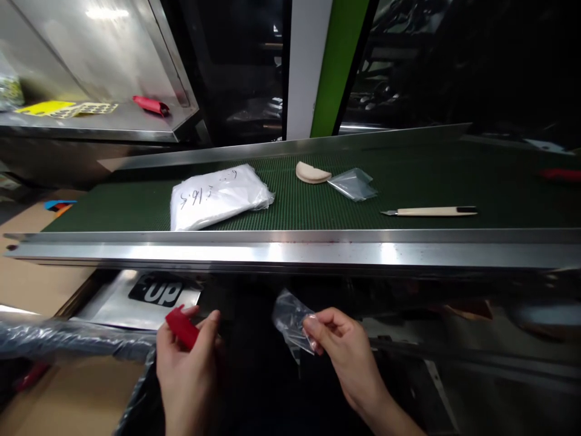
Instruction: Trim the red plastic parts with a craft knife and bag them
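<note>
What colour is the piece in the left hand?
The piece in the left hand is red, seen best in the head view.

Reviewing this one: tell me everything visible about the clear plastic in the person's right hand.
The clear plastic is thin, see-through and crumpled, with pale glints along its creases. The right hand pinches one side of it between thumb and fingers; the rest sticks out toward the left hand but does not reach it. It is held up on the person's side of the metal rail. I see nothing inside, and cannot tell whether it is a bag or a loose sheet.
</note>
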{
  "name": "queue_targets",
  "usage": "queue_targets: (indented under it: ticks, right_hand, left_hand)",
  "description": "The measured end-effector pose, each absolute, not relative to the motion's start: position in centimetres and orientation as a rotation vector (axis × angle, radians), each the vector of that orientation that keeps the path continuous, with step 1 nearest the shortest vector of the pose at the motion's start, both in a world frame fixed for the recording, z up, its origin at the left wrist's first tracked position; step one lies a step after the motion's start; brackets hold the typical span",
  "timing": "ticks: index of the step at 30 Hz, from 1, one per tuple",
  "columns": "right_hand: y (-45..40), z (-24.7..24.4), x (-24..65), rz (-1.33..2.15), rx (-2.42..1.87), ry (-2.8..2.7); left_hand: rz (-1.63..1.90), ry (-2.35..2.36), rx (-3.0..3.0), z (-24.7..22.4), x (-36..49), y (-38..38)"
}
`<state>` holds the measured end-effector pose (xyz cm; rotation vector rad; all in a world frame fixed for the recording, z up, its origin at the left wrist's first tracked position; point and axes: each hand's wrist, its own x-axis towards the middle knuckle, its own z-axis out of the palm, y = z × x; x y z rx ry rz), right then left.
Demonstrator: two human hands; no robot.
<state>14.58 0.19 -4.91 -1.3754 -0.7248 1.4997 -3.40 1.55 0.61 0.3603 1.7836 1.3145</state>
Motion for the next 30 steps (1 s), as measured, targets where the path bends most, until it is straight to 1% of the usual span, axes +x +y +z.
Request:
queue_targets:
  ticks: [2, 4, 6, 8, 11, 13, 18, 22, 25, 27, 30]
  right_hand:
    - [0.3, -4.7, 14.5, 1.521, -1.399, -0.779]
    - [0.5, -4.5, 14.2, 1.577, -1.405, -0.84]
    - [0.6, -4.3, 13.9, 1.649, -1.393, -0.899]
    - [0.7, -4.2, 14.0, 1.719, -1.372, -0.958]
    - [0.9, -4.3, 14.6, 1.779, -1.363, -1.073]
    - [0.8, -4.4, 15.2, 1.723, -1.405, -1.169]
    - [0.7, -4.3, 15.4, 1.372, -1.54, -1.461]
    - [0.8, -3.4, 14.9, 1.159, -1.514, -1.675]
    - [1.0, -2.0, 15.0, 1.001, -1.464, -1.772]
    - [1.1, -1.0, 15.0, 0.992, -1.398, -1.842]
    - [1.4, 0.3, 15.0, 1.152, -1.272, -1.983]
  left_hand:
    - [1.244, 1.816, 0.74, 0.6, -2.6, 0.5]
    - [1.064, 1.646, 1.024, 0.1, -1.6, -0.2]
    - [0.857, 1.453, 1.088, -0.7, -0.8, -0.5]
    - [0.744, 1.366, 1.089, -1.5, -0.5, -0.6]
    - [0.746, 1.337, 1.051, -2.3, -0.5, -0.4]
    - [0.778, 1.367, 1.024, -2.7, -0.5, -0.3]
    - [0.929, 1.556, 0.975, -3.7, 0.4, 0.0]
    - [1.008, 1.625, 0.993, -4.3, 0.7, 0.2]
    - [0.996, 1.601, 1.106, -4.2, 0.3, 0.0]
    - [0.948, 1.567, 1.194, -4.1, 0.1, -0.4]
    - [0.88, 1.533, 1.306, -4.3, 0.1, -1.1]
